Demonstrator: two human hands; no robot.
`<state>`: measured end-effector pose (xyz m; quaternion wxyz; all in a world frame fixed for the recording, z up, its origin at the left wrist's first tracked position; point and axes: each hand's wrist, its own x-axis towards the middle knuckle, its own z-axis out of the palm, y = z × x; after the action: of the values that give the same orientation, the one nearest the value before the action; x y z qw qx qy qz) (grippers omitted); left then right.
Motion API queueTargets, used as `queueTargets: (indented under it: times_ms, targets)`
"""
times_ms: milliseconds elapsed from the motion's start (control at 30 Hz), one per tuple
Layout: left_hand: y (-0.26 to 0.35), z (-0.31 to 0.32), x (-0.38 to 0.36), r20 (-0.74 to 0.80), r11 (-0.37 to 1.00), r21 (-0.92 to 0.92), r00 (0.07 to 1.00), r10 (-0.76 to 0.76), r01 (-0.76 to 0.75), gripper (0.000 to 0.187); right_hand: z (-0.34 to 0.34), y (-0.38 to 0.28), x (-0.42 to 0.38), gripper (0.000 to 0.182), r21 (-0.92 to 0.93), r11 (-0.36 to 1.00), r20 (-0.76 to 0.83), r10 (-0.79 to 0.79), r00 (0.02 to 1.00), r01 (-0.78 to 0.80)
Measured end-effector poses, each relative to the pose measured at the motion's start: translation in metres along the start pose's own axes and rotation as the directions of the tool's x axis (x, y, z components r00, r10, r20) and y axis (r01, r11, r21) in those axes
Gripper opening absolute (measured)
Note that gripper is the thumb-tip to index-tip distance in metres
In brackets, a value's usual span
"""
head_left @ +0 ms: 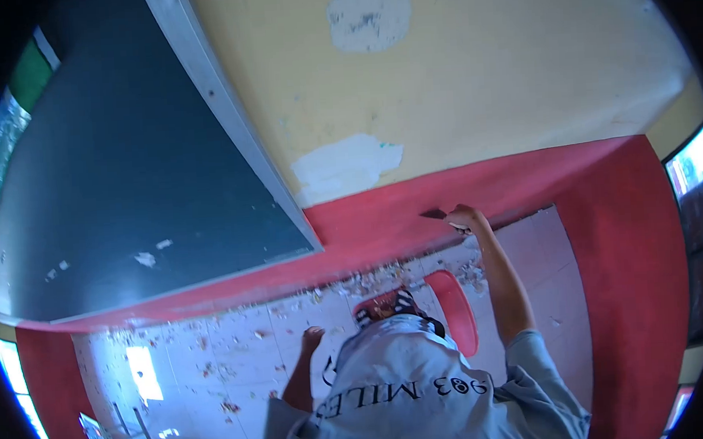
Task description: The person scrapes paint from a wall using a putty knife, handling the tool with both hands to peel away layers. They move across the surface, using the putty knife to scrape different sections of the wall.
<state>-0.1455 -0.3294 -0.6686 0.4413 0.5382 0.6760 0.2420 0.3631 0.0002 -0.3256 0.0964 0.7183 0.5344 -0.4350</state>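
Note:
My right hand [464,217] is wrapped round the handle of a scraper [434,213]. Its dark, flat blade points left, close against the red lower band of the wall [383,210]. Out to the left of my body, my left hand [313,335] hangs low with its fingers curled in and nothing visible in them. Above the red band, the cream wall [472,94] carries a pale bare patch [349,165] near the blackboard's corner and another patch [369,16] higher up.
A large dark board [133,151] with a metal frame fills the upper left. My feet are on a red plastic chair [456,313]. Flakes and debris [224,369] litter the tiled floor [247,348], thickest along the wall. Furniture legs [144,429] stand at the lower left.

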Motion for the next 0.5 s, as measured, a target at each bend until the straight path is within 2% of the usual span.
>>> queueTargets:
  times_ms: [33, 67, 100, 133, 167, 200, 233, 267, 300, 333, 400, 433, 467, 500]
  targets:
    - [0.048, -0.001, 0.011, 0.020, 0.891, -0.378, 0.964, -0.264, 0.252, 0.036, -0.015, -0.008, 0.000, 0.033, -0.046, 0.999, 0.055, 0.011, 0.998, -0.009]
    - [0.074, 0.007, 0.031, -0.018, 0.848, -0.478, 0.963, -0.269, 0.228, 0.039, -0.021, -0.012, 0.002, 0.034, -0.032, 0.998, 0.069, 0.057, 0.996, -0.054]
    - [0.099, 0.010, 0.040, 0.019, 0.831, -0.492, 0.957, -0.289, 0.261, 0.039, -0.022, -0.011, 0.009, 0.035, -0.026, 0.994, 0.087, 0.104, 0.991, -0.102]
    - [0.106, 0.017, 0.055, 0.099, 0.880, -0.431, 0.980, -0.173, 0.199, 0.034, -0.027, -0.011, 0.013, 0.036, -0.019, 0.989, 0.108, 0.151, 0.983, -0.150]
    - [0.087, 0.039, 0.073, 0.089, 0.946, -0.319, 0.995, -0.032, 0.059, 0.030, -0.043, -0.007, 0.007, 0.038, 0.019, 0.993, 0.143, 0.114, 0.983, -0.118]
    - [0.073, 0.050, 0.083, 0.120, 0.954, -0.284, 0.984, 0.133, -0.094, 0.030, -0.061, -0.005, -0.006, 0.041, 0.070, 0.994, 0.182, 0.075, 0.981, -0.089]
    - [0.110, 0.042, 0.080, 0.260, 0.955, -0.139, 0.940, -0.222, 0.263, 0.031, -0.098, -0.034, -0.075, 0.032, -0.015, 0.999, 0.041, 0.046, 0.998, -0.045]
    - [0.102, 0.052, 0.074, 0.179, 0.964, -0.240, 0.981, -0.075, 0.118, 0.033, -0.128, -0.045, -0.131, 0.031, -0.071, 0.997, -0.037, -0.001, 0.999, -0.001]
    - [0.102, 0.058, 0.070, 0.186, 0.950, -0.240, 0.969, -0.159, 0.202, 0.030, -0.157, -0.044, -0.184, 0.031, -0.101, 0.994, -0.136, -0.047, 0.990, 0.033]
    - [0.086, 0.048, 0.062, 0.200, 0.861, -0.042, 0.840, 0.504, -0.507, 0.027, -0.187, -0.041, -0.241, 0.030, -0.138, 0.989, -0.261, -0.090, 0.961, 0.055]
    - [0.063, 0.053, 0.046, 0.314, 0.945, 0.027, 0.900, 0.303, -0.327, 0.022, -0.241, -0.020, -0.360, 0.030, -0.162, 0.986, -0.545, -0.118, 0.830, 0.033]
    - [0.046, 0.054, 0.030, 0.263, 0.846, 0.148, 0.845, 0.467, -0.513, 0.022, -0.259, -0.003, -0.423, 0.031, -0.137, 0.991, -0.676, -0.093, 0.731, -0.001]
    - [0.038, 0.052, 0.020, 0.292, 0.853, 0.175, 0.853, 0.432, -0.492, 0.023, -0.274, 0.017, -0.480, 0.031, -0.082, 0.996, -0.792, -0.047, 0.609, -0.029]
    - [0.032, 0.052, 0.011, 0.332, 0.865, 0.195, 0.861, 0.387, -0.463, 0.023, -0.281, 0.038, -0.533, 0.031, 0.014, 0.999, -0.895, 0.032, 0.445, -0.044]
